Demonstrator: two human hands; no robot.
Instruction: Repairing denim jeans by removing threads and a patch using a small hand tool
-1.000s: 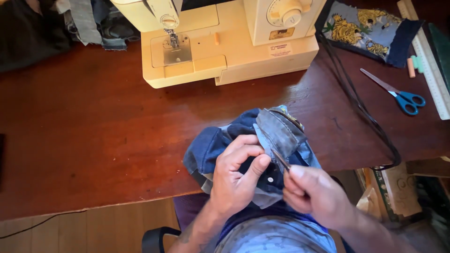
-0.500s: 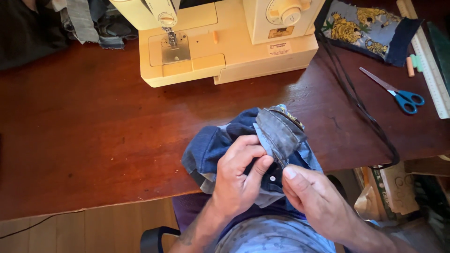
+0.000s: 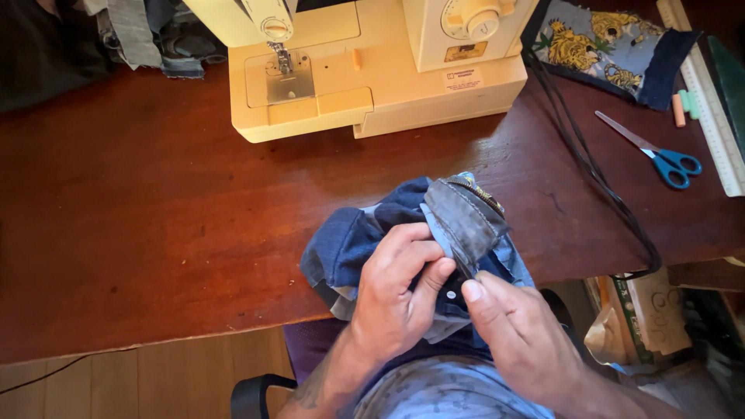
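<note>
Broadly, a dark reddish wooden table [image 3: 140, 233] fills most of the frame, with a cream sewing machine [image 3: 372, 70] standing at the top centre. A black cord [image 3: 597, 171] runs from the machine down the right side to the table's near edge. At the upper right lie a printed fabric piece with a navy border [image 3: 613, 46], a ruler [image 3: 710, 101] and blue-handled scissors [image 3: 660, 155]; grey and dark cloth scraps [image 3: 147, 35] sit at the upper left. Low in the centre, at the table's near edge, a bundle of blue denim [image 3: 365, 233] with a grey folded strip on top is held over the person's lap. The left hand [image 3: 396, 299] is curled closed around the bundle, fingers wrapped over its front. Just right of it, the right hand [image 3: 520, 334] pinches the strip's lower edge between thumb and fingers.
</note>
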